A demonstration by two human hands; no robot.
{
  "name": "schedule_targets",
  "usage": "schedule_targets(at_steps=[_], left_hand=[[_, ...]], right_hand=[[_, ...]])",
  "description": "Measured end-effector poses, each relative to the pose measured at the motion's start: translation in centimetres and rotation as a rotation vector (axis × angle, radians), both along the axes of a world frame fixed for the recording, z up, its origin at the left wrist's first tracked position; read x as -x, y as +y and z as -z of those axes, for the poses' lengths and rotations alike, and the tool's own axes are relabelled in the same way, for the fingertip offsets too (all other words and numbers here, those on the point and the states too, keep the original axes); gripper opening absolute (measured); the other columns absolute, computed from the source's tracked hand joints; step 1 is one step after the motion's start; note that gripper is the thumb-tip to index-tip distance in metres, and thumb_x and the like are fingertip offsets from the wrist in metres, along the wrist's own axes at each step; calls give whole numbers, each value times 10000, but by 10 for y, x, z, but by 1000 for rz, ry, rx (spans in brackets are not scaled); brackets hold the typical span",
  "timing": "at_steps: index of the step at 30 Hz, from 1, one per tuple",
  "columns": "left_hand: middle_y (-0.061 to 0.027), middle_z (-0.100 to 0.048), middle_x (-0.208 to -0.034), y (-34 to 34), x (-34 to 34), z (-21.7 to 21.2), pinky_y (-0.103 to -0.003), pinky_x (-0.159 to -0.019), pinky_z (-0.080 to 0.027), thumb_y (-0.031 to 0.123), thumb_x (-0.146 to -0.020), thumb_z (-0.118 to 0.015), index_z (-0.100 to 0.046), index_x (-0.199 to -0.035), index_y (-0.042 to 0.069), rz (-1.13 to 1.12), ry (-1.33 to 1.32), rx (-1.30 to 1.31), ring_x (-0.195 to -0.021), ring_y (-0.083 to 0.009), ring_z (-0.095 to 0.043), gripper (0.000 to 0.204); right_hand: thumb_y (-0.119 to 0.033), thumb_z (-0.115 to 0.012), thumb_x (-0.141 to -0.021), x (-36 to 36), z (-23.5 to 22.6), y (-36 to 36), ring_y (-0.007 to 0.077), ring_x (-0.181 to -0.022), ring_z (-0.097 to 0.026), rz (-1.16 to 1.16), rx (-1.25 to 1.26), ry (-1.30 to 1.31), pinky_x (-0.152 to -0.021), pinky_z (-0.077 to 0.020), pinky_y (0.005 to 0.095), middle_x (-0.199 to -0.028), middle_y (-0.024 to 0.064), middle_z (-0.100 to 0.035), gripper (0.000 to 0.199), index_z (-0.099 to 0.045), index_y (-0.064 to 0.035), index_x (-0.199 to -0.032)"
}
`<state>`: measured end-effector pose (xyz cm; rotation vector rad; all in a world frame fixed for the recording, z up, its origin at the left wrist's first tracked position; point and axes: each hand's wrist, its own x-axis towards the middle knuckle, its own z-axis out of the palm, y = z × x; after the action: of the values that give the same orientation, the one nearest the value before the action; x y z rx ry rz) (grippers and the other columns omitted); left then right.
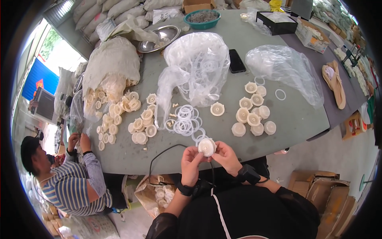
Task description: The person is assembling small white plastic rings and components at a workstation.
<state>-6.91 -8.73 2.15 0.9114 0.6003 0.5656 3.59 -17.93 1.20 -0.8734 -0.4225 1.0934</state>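
Note:
A round cream plastic cap (206, 147) is held up at the table's near edge. My left hand (191, 162) grips its left side between thumb and fingers, and my right hand (227, 158) pinches its right side. Just beyond my hands, a heap of translucent ring gaskets (185, 119) lies on the table, one ring close behind the cap. A single cap (217, 109) sits apart from the others. To the right is a cluster of several similar caps (253, 118); more caps (143, 124) are piled to the left. The undersides of my fingers are hidden.
A clear bag of rings (199, 63), another plastic bag (282, 67) and a phone (237, 61) lie farther back. A white sack (113, 63) spills caps at left, beside a co-worker (71, 179). A black cable (151, 163) runs over the near edge. Cardboard boxes (318, 195) stand below right.

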Motion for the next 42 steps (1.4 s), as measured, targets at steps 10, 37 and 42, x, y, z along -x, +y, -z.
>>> schedule_targets(at_steps=[10, 37, 42], left_hand=[[-59, -543, -793, -1, 4, 14, -242, -651, -421, 34, -800, -524, -462, -872, 40, 29, -87, -28, -695, -121, -515, 95], [3, -520, -578, 9, -7, 17, -191, -383, -285, 330, -905, -367, -534, -716, 73, -85, 62, 148, -450, -51, -429, 360], [-27, -565, -726, 19, -14, 23, -201, -506, -396, 223, -874, -470, -551, -859, 31, -64, 124, -41, -558, -75, -498, 209]], right_hand=[[3, -471, -797, 3, 0, 0, 119, -822, -521, 7, -12, 33, -765, -423, 265, -902, 47, -523, 200, -439, -20, -993], [-86, -511, -833, 14, 7, 5, 62, -638, -495, -131, -5, 146, -627, -420, 202, -792, 16, -524, 183, -488, -7, -996], [-50, -523, -813, -12, 11, 1, 85, -673, -524, 9, 82, -83, -647, -432, 206, -833, 34, -553, 253, -485, 10, -1056]])
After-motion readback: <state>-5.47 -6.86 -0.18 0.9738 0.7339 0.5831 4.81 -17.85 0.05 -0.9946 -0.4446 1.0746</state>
